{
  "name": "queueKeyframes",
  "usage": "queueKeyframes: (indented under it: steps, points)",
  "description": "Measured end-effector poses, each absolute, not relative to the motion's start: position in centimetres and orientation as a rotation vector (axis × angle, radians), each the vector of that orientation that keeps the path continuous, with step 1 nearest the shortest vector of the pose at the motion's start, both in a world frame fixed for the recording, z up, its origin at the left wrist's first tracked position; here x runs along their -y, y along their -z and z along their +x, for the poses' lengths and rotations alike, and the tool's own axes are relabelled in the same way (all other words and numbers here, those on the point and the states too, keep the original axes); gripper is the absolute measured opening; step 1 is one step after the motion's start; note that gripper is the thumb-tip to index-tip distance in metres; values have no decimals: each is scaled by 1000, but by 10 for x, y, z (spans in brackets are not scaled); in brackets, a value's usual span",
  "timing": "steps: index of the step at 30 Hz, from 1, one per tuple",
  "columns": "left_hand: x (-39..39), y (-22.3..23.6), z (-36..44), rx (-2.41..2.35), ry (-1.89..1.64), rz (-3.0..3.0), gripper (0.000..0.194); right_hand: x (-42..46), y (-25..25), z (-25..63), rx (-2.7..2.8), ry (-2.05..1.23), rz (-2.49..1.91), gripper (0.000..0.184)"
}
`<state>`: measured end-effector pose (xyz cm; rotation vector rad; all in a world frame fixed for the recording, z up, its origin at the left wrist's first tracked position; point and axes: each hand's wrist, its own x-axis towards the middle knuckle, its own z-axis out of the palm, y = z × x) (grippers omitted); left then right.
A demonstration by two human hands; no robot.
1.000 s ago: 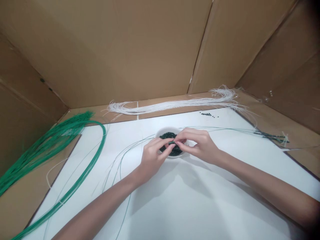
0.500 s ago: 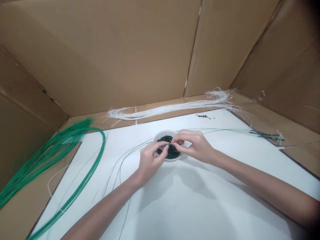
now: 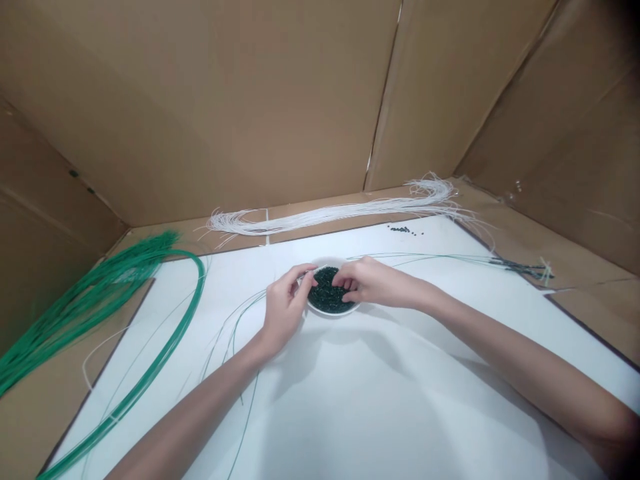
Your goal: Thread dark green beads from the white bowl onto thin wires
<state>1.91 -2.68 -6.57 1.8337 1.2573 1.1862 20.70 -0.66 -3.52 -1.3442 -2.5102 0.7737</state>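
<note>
A small white bowl of dark green beads sits in the middle of a white sheet. My left hand is at the bowl's left rim, thumb and forefinger pinched on a thin green wire that trails down and left. Over the right side of the bowl, my right hand dips its bent fingertips into the beads. Whether those fingers hold a bead is hidden.
A thick bundle of green wires loops along the left. White strings lie along the far edge, with a few loose beads near them. More thin wires run off to the right. Cardboard walls enclose the space.
My hands have parted. The right hand dropped from the wire tip into the beads, and the left hand slid left to the bowl's rim. The view shifted slightly.
</note>
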Motion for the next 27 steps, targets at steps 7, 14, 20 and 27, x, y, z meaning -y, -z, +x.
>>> queueKeyframes:
  steps: [7,14,20,27]
  points:
    - [27,81,18,-1325,-1335,1831,24,-3,62,193,2633,-574,-1345,14]
    - [25,96,18,-1329,-1402,1887,20,3,60,199,2514,-583,-1219,15]
    - [23,99,20,-1334,-1408,2054,11,13,58,199,2020,-828,-1162,15]
    - [23,99,23,-1273,-1511,2158,4,13,67,199,1610,-1168,-1082,19]
